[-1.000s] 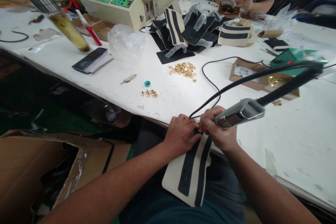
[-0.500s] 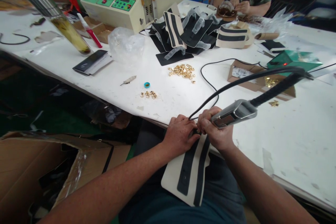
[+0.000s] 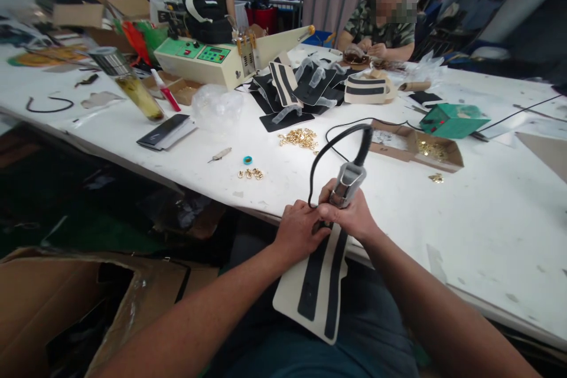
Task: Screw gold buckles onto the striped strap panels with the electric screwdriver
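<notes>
A cream panel with two black stripes [image 3: 316, 292] lies across my lap, its top end at the table's front edge. My left hand [image 3: 299, 229] presses down on that top end, fingers curled. My right hand [image 3: 349, 215] is wrapped round a grey corded hand tool [image 3: 348, 183], held nearly upright with its tip down at the panel's top, where both hands meet. The tool's black cable [image 3: 336, 139] loops up and back over the white table [image 3: 465, 218]. The tip itself is hidden by my fingers.
Gold metal rings lie in a heap [image 3: 299, 139] and a small cluster [image 3: 251, 174] beside a blue ring [image 3: 247, 160]. Further back: striped panels [image 3: 292, 88], a cream-green machine [image 3: 212, 59], a green box [image 3: 452, 120], cardboard trays [image 3: 416, 144]. A person [image 3: 381, 29] works opposite. An open carton [image 3: 88, 301] stands at my lower left.
My right hand has tipped the tool from lying out to the right to nearly upright. My head has lifted, so more of the room shows. My left hand stays on the panel.
</notes>
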`<control>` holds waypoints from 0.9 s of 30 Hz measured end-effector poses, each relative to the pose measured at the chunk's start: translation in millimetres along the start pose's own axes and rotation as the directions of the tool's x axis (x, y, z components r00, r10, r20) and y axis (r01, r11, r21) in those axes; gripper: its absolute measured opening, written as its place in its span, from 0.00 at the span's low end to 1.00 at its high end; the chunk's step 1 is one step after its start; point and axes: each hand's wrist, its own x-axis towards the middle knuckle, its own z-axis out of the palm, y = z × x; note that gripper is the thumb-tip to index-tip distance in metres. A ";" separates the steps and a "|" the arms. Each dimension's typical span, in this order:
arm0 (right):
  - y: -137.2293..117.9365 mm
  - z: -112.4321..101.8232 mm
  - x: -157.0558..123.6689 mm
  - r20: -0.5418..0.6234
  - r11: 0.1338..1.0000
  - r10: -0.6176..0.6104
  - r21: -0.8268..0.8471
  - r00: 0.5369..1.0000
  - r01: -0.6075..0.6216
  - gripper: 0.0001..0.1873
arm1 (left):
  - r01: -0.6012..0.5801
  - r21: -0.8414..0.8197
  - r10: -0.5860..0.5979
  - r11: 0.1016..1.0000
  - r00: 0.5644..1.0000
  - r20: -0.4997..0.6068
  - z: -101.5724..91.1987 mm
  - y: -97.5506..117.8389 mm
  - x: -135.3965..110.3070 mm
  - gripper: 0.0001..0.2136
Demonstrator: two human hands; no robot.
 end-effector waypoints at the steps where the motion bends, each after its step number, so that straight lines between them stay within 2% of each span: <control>1: -1.6 0.1 2.3 0.038 1.000 0.009 0.005 0.999 -0.009 0.24 | 0.005 0.003 -0.005 1.000 1.000 -0.001 0.4 -0.2 0.1 0.11; 6: -0.1 -5.0 14.9 0.181 0.993 0.059 0.089 0.982 -0.076 0.28 | -0.005 -0.014 0.005 1.000 1.000 0.013 -1.2 0.6 0.7 0.10; 9: 3.6 -6.8 16.4 0.200 0.990 0.042 0.120 0.979 -0.067 0.31 | -0.001 -0.010 0.001 1.000 1.000 0.024 -3.5 2.4 0.7 0.09; 14: 12.2 -0.8 4.0 0.049 0.995 -0.020 0.095 0.999 0.015 0.29 | -0.008 0.018 0.007 1.000 0.998 0.058 -6.1 5.4 -1.0 0.11; 20: 24.7 0.5 -8.6 -0.123 0.996 -0.050 0.066 0.991 0.059 0.28 | -0.017 0.019 0.016 1.000 0.998 0.064 -6.7 9.0 -2.3 0.11; 27: 26.9 3.3 -15.1 -0.226 0.986 -0.080 0.126 0.971 0.110 0.24 | -0.018 0.046 0.015 0.999 0.997 0.071 -7.1 12.7 -3.3 0.11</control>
